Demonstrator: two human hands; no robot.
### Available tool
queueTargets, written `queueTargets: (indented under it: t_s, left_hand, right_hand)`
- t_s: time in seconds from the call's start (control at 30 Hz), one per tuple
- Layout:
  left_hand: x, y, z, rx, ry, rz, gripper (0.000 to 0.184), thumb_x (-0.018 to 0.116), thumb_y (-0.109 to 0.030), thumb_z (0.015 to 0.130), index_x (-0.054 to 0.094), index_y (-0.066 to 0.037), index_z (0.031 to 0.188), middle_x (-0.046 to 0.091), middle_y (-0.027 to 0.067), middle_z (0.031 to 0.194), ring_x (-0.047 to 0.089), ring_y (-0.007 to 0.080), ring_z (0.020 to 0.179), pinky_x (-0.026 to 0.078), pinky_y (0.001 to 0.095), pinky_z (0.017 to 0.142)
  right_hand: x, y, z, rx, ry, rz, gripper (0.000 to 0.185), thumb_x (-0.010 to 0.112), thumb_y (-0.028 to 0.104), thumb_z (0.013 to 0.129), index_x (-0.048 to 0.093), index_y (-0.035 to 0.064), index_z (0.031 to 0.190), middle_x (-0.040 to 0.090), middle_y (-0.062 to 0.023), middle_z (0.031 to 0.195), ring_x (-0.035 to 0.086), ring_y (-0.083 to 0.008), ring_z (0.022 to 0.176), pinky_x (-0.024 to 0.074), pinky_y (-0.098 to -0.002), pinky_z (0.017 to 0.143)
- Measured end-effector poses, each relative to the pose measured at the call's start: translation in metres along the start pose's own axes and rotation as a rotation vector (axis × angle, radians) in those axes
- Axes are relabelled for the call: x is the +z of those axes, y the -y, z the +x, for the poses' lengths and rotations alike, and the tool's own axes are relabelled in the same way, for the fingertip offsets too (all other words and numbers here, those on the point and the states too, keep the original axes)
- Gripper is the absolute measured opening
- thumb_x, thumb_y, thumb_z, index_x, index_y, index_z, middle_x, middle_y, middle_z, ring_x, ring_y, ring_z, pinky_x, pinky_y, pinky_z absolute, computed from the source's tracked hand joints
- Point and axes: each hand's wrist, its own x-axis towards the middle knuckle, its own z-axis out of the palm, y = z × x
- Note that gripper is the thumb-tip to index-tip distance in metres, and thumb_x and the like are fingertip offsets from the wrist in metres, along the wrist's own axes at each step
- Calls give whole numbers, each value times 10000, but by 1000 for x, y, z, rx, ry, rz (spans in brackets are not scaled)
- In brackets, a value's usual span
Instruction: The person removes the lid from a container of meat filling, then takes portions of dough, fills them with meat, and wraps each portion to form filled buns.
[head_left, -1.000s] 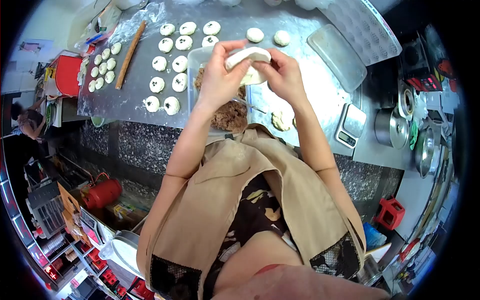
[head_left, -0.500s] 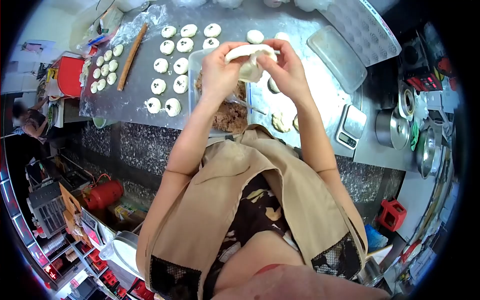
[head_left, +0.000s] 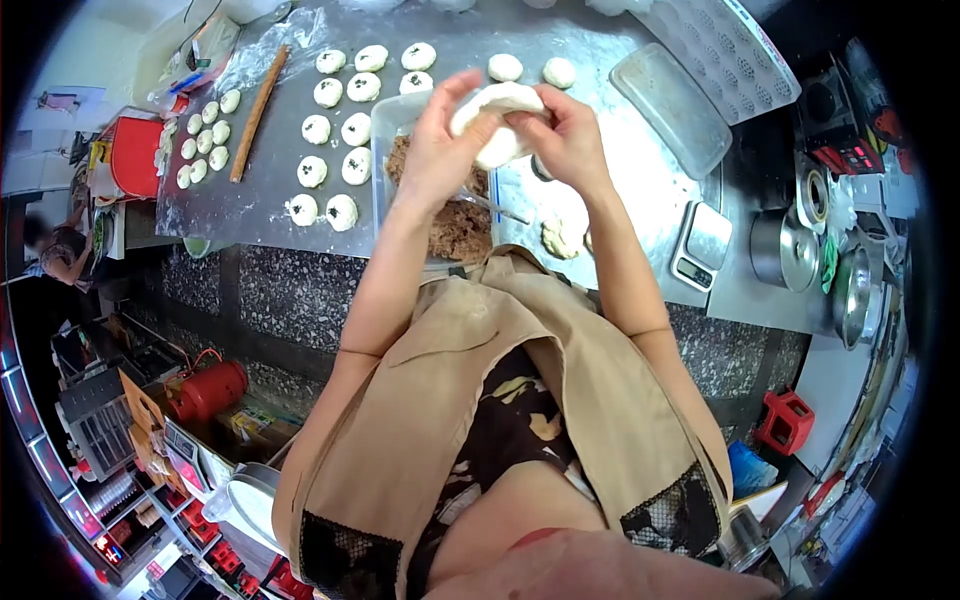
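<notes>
Above the steel table (head_left: 270,205), a soft white piece of dough (head_left: 500,150) hangs stretched between my two hands. My left hand (head_left: 445,140) pinches its left edge with the thumb, the other fingers partly raised. On the other side, my right hand (head_left: 570,135) grips the dough with thumb and fingers. Beneath them stands a clear plastic tub (head_left: 382,190) of brown minced filling (head_left: 460,228), a metal utensil (head_left: 495,206) resting in it. Plain dough balls (head_left: 505,68) lie beyond my hands, and a loose dough lump (head_left: 560,238) sits right of the tub.
Rows of filled buns (head_left: 356,128) with dark specks cover the table's left half. Farther left are a rolling pin (head_left: 258,115) and smaller buns (head_left: 204,140). To the right are a plastic lid (head_left: 672,110), a scale (head_left: 702,245) and a pot (head_left: 783,255). Another person (head_left: 65,245) is at far left.
The dough's hanging flap has been turned and gathered between my hands. My left fingers have lifted and spread somewhat. The whole view has shifted slightly.
</notes>
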Motion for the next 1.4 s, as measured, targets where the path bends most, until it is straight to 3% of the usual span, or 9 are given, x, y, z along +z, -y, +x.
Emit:
queueTargets:
  t_s: [0.13,0.23,0.43,0.57,0.7,0.8,1.17,1.27,1.4]
  left_hand:
    - [-15,-7,11,-43,195,427,239,611,-46,817,604,-14,1054,655,62,915,604,112,840,488,257,746]
    - [-12,-2,11,-66,34,259,233,612,-45,815,605,-13,1045,656,68,905,605,113,847,490,268,752]
    - [-20,-1,8,-61,204,470,284,593,-12,795,605,-27,1079,664,77,941,623,139,862,493,268,775]
    - [-20,4,8,-39,30,380,308,536,34,801,601,-27,1096,662,74,963,619,130,869,493,261,793]
    - [-18,-3,-2,-37,101,118,287,565,0,819,592,-13,1104,650,82,990,611,157,938,484,273,829]
    - [-29,-11,3,45,306,591,303,642,-84,800,603,-50,1099,657,87,980,611,140,890,489,286,792]
    - [-28,-7,13,-145,157,521,355,617,7,789,553,-6,1138,626,76,1051,589,115,940,472,247,833]
    - [-24,5,12,-67,120,261,272,639,-26,797,606,-23,1068,652,64,985,602,107,895,481,249,796]
    - [-23,7,9,-95,132,298,239,638,-35,806,625,-33,1044,655,50,968,600,100,886,487,242,780]
  right_hand:
    - [-8,10,4,-3,36,16,216,618,95,823,632,2,1017,650,-33,807,585,-98,730,460,-247,644]
    - [-5,11,7,-63,-30,247,212,604,77,831,631,5,1029,651,-28,818,586,-99,732,469,-252,660]
    - [-4,20,-1,3,44,-45,231,646,103,823,631,24,1039,648,-30,797,584,-90,731,471,-246,661]
    - [9,6,0,32,-61,163,239,662,127,820,634,22,1033,655,-34,811,601,-103,764,474,-253,665]
    - [0,2,3,18,44,-122,219,604,87,829,628,26,1038,645,-64,765,617,-135,731,478,-260,647]
    - [-3,12,7,-55,92,-181,199,580,73,833,630,21,1018,634,-75,743,608,-130,703,479,-260,642]
    - [0,24,10,-34,49,-255,183,640,123,810,648,27,967,636,-74,735,579,-131,662,456,-281,609]
    - [4,18,10,-64,-28,26,173,624,130,817,653,44,965,640,-76,721,597,-133,657,460,-294,593]
    - [2,30,6,-26,62,-403,190,618,125,824,640,43,994,657,-111,798,627,-175,720,469,-311,610]
